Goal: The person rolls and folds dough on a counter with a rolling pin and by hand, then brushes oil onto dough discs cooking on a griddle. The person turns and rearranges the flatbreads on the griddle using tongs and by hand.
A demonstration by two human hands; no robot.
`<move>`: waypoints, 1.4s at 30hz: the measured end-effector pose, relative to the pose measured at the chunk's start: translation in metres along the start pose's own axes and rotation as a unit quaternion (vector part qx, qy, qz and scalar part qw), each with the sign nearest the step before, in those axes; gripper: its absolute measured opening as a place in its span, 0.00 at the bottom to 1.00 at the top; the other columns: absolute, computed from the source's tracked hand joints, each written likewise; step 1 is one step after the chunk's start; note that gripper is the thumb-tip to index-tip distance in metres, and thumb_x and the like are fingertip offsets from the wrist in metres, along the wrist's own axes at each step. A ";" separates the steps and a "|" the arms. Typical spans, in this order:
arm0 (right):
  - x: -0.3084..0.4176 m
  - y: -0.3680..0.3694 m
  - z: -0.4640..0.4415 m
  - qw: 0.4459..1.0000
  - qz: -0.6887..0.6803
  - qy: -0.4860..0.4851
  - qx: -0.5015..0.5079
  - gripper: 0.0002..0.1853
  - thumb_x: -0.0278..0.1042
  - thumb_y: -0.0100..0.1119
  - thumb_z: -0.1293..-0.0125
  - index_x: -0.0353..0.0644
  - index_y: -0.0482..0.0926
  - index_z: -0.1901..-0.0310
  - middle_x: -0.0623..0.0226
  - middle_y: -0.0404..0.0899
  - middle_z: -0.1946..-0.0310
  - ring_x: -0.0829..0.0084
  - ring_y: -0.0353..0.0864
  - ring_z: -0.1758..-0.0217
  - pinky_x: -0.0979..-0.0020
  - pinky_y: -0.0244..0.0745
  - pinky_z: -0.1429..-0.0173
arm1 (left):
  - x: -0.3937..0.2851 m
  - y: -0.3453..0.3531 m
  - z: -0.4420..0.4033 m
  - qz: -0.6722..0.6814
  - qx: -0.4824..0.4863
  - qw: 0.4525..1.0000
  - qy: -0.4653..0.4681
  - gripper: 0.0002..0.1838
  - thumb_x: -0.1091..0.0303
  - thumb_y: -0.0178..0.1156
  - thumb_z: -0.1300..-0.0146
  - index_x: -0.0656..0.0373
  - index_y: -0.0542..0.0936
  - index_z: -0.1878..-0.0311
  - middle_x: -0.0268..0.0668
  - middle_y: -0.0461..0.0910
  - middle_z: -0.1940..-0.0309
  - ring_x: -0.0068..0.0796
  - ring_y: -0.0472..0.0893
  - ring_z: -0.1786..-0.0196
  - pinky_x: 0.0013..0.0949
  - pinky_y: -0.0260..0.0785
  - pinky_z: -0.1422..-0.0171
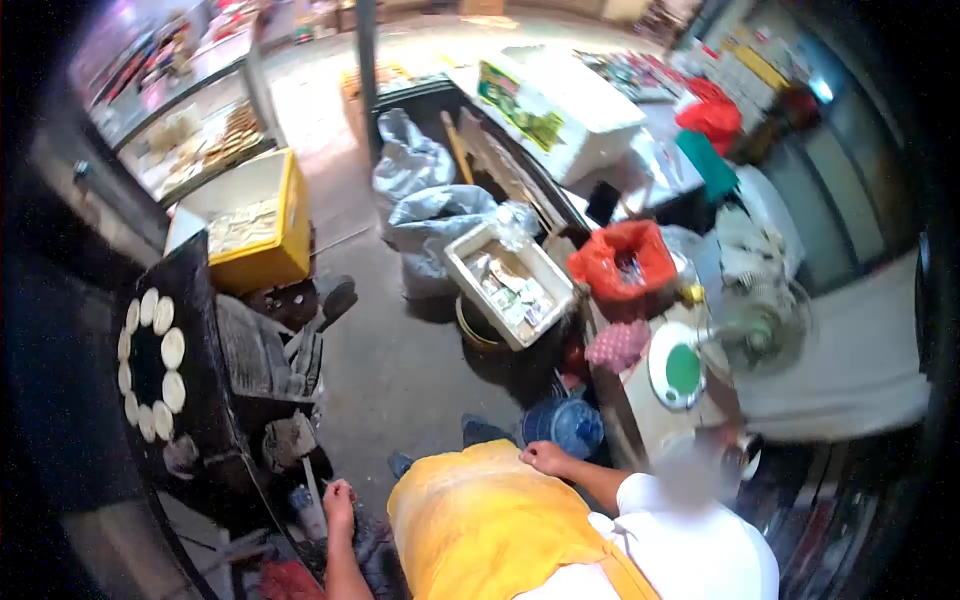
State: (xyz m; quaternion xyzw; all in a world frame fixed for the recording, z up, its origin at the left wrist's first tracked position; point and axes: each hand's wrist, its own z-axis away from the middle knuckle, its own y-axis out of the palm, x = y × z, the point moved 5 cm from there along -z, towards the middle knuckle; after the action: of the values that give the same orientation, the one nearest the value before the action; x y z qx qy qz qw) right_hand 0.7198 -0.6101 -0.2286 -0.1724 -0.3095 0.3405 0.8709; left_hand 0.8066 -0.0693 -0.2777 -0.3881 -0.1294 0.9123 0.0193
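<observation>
My left hand (341, 497) is raised with curled fingers, beside the black stove; anything inside them is too small to make out. Close to it a pale wooden handle (313, 487) leads up to a flat block-shaped head. My right hand (541, 457) is closed in a pinch at the edge of my yellow apron (480, 510); whether it grips the cloth is unclear. Pale flat dough rounds (173, 348) form a ring around the dark middle of the stove top (197, 300), left of my left hand. A blue water bottle (574, 428) stands beyond my right hand.
A yellow-sided box (290, 225) sits behind the stove. Ahead, a foam box (455, 250) holds paper notes near grey sacks (408, 160). On the right are a red bag-lined bin (640, 232), a white-and-green scale (653, 370) and a fan (755, 335).
</observation>
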 end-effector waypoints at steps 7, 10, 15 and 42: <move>-0.042 -0.131 -0.111 0.978 0.187 -0.066 0.061 0.19 0.49 0.66 0.36 0.38 0.87 0.59 0.54 0.87 0.68 0.64 0.87 0.67 0.62 0.81 0.57 | 0.122 0.103 0.149 -0.043 -0.064 0.995 -0.061 0.18 0.55 0.62 0.31 0.62 0.82 0.51 0.44 0.85 0.57 0.36 0.84 0.58 0.41 0.77 0.49; -0.038 -0.187 -0.187 0.975 0.132 -0.132 0.120 0.19 0.47 0.65 0.35 0.33 0.83 0.65 0.60 0.81 0.78 0.70 0.79 0.77 0.64 0.75 0.72 | 0.130 0.117 0.238 -0.023 -0.144 0.976 -0.160 0.20 0.53 0.62 0.32 0.63 0.82 0.52 0.48 0.85 0.57 0.42 0.84 0.54 0.43 0.74 0.46; 0.029 -0.184 -0.347 0.975 0.013 -0.114 0.190 0.09 0.36 0.64 0.29 0.38 0.82 0.58 0.68 0.81 0.71 0.75 0.77 0.73 0.68 0.72 0.72 | 0.177 0.124 0.323 0.047 -0.283 0.922 -0.262 0.21 0.52 0.60 0.31 0.62 0.82 0.49 0.50 0.84 0.52 0.48 0.82 0.47 0.48 0.73 0.42; 0.123 0.312 0.066 0.830 0.315 -0.361 0.286 0.15 0.46 0.57 0.31 0.41 0.82 0.61 0.60 0.85 0.63 0.56 0.84 0.61 0.58 0.79 0.60 | 0.342 -0.289 0.486 0.383 -0.476 0.791 0.034 0.17 0.52 0.55 0.24 0.57 0.82 0.57 0.31 0.85 0.60 0.22 0.83 0.59 0.28 0.74 0.55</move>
State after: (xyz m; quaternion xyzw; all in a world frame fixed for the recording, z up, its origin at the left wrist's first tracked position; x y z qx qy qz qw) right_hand 0.5957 -0.2969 -0.2871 0.1313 -0.4195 0.7079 0.5528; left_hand 0.2023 0.1484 -0.1222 -0.3965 -0.3879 0.6541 -0.5144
